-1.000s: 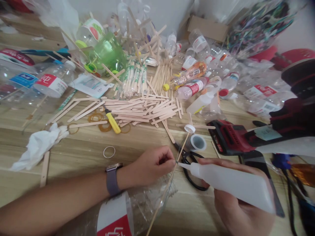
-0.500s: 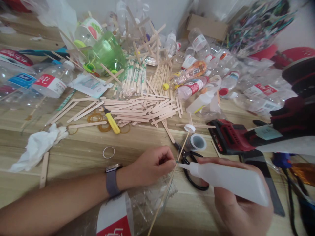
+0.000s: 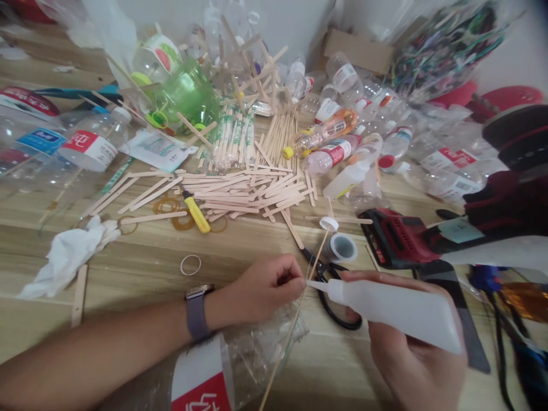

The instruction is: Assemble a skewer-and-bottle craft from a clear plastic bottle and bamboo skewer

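Observation:
My left hand (image 3: 274,285) is closed in a pinch at the middle of a thin bamboo stick (image 3: 282,351). A fine strand runs along the stick by the fingertips; whether they grip it too I cannot tell. At the stick's upper end sits a white bottle cap (image 3: 329,224) with flat wooden sticks across it. My right hand (image 3: 422,362) is wrapped round a white squeeze bottle (image 3: 398,311), its narrow nozzle pointing left, right at the pinched spot. Under my left forearm lies a clear plastic bottle (image 3: 248,365) with a red and white label.
Black-handled scissors (image 3: 340,319) lie beneath the nozzle, beside a small grey roll (image 3: 343,248). A red and black power tool (image 3: 396,237) stands at right. Farther back are loose craft sticks (image 3: 257,191), a yellow-handled screwdriver (image 3: 197,212), rubber bands (image 3: 166,206) and many plastic bottles (image 3: 336,151).
The squeeze bottle in my right hand has shifted slightly left, its nozzle tip now closer to my left fingertips. My left hand keeps its pinch.

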Available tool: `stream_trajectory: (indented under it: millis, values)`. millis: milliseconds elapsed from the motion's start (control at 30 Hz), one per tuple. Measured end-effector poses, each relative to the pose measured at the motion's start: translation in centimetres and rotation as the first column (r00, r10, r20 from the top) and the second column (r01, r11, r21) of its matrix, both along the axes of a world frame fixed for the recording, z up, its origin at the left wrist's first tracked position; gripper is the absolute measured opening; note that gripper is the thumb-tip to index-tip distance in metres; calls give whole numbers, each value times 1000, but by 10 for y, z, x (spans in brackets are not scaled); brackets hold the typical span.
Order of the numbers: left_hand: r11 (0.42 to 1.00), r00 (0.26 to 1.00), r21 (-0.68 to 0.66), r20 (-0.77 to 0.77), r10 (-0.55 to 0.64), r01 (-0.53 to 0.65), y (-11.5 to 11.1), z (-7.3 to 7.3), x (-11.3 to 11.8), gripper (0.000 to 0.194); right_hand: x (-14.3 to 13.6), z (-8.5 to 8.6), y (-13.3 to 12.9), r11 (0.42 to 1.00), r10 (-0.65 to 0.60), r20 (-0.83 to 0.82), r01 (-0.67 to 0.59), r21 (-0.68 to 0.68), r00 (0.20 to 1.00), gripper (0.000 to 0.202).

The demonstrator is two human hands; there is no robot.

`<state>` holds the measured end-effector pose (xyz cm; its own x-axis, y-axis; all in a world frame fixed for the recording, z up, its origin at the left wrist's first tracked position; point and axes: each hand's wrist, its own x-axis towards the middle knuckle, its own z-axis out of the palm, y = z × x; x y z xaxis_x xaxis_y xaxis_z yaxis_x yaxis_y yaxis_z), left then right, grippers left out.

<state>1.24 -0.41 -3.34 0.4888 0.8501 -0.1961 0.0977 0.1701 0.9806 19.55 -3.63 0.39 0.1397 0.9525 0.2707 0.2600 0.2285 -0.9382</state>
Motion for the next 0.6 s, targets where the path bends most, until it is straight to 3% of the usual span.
stream_trajectory:
  millis: [200,367,600]
  values:
    - [1000,999,15,-41,-3,3,0,3,0,17,4,-2,2,997,64,38,-65,36,997,31]
    - [999,998,52,-69,-3,6,1,4,-1,17,3,-2,2,1000,-5,34,5,12,999,30]
    - [999,999,47,-53,-7,10,1,3,0,16,8,-5,1,999,1,42,-2,34,999,35]
